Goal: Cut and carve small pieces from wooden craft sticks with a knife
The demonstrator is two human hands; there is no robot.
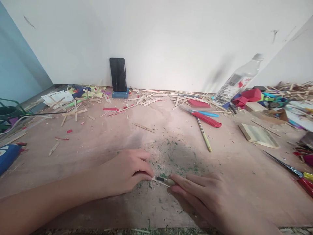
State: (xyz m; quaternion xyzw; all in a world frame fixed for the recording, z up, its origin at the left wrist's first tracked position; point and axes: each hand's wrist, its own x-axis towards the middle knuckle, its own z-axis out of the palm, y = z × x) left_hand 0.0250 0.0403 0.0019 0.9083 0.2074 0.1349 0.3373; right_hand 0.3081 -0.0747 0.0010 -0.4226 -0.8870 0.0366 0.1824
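Low over the middle of the table, my right hand (202,192) is closed around a small pale-handled craft knife (168,181) whose dark tip points left. My left hand (132,169) pinches the end of a thin wooden stick (160,182) between thumb and fingers. The knife's tip lies against or just above this stick, close to my left fingertips; whether it touches is too small to tell. Green shavings (171,166) are scattered on the wood around both hands. Part of the stick is hidden by my fingers.
A yellow pencil (204,134), red box cutter (207,119) and loose craft stick (144,128) lie beyond my hands. Scissors (290,169) are at right, a blue object (9,155) at left. A phone (118,75) and tilted bottle (238,81) stand by the wall among several sticks.
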